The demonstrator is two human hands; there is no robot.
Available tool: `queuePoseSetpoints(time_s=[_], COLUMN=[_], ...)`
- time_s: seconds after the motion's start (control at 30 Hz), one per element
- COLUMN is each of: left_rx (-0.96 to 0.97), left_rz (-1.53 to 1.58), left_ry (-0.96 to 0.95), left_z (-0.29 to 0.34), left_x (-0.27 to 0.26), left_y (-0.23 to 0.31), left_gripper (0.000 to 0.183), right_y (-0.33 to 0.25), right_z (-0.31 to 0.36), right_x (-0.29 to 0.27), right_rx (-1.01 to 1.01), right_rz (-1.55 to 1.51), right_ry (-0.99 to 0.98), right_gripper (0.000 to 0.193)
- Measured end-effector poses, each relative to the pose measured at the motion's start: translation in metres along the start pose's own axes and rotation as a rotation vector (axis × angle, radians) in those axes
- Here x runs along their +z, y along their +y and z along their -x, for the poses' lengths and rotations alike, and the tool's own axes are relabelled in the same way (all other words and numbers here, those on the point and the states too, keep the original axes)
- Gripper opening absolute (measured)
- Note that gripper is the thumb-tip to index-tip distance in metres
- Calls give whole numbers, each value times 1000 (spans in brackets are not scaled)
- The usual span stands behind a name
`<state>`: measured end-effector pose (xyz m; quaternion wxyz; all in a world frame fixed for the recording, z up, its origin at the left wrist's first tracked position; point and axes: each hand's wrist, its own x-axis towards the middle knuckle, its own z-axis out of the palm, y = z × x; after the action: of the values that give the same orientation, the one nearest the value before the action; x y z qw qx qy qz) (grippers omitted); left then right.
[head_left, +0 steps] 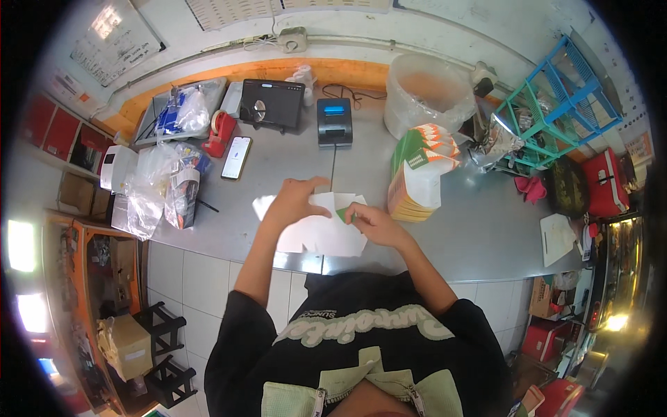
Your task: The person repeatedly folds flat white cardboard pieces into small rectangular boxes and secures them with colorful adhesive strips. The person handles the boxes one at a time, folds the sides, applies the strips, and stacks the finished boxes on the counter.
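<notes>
A flat, white cardboard carton blank (323, 236) lies on the steel table in front of me, with a bit of green showing at its far side. My left hand (295, 200) is over its far left part, thumb and forefinger spread in a C shape with nothing between them. At the green edge, the fingers of my right hand (372, 222) are pinched together on the blank. Just right of that hand stands a stack of folded cartons (417, 177), white inside with green and orange printing.
Behind the work are a phone (237, 158), a red tape dispenser (220, 133), a tablet (271, 104) and a small black printer (335, 123). Plastic-wrapped goods (163, 181) sit at left. A large clear plastic-lined bin (424, 94) and teal and blue racks (556, 104) stand back right.
</notes>
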<state>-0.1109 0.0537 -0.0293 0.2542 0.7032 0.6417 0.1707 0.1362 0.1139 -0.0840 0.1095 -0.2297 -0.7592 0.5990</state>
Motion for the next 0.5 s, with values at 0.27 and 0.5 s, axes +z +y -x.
queuePoseSetpoints(time_s=[0.27, 0.5], left_rx=[228, 194], left_rz=[4, 549], left_ry=[407, 639], left_z=[4, 18], left_x=[67, 72], left_y=[42, 65], left_gripper=[36, 16], right_y=[-17, -49], right_z=[6, 16], right_x=[1, -6], right_rx=[-213, -390], right_rz=[-46, 176], right_ry=[629, 658], right_gripper=[16, 20])
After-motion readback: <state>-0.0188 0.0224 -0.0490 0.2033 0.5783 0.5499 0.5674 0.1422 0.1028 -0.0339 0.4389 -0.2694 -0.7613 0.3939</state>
